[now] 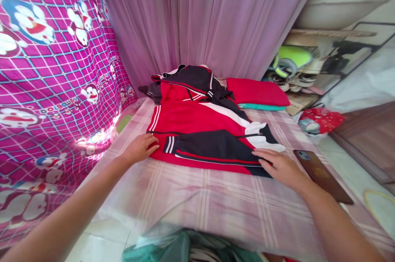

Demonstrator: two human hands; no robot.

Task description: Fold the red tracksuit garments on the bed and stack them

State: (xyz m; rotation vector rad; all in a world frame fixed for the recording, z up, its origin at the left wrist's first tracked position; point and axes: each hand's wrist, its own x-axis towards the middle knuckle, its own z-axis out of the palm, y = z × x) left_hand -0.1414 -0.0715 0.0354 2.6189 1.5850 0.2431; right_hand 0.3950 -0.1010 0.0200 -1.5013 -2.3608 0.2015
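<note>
A red zip-up jacket (pixel 185 117) with dark sleeves, white stripes and a white and dark collar lies flat on the bed, its collar to the right. One dark sleeve (pixel 210 145) is laid across its front, the striped cuff toward the hem. My left hand (pixel 140 148) touches the striped hem at the left, with fingers and thumb apart. On the shoulder end of the sleeve, below the collar, rests my right hand (pixel 279 163), its fingers stretched out. Behind the jacket sits a crumpled dark and red garment (pixel 194 79).
A folded red cloth (pixel 259 91) lies on a teal one (pixel 262 107) at the back right. A phone (pixel 322 175) rests near my right forearm. Purple curtains (pixel 203 19) hang behind, a patterned pink curtain (pixel 61 89) at left. Shelves with shoes (pixel 302 79) stand right.
</note>
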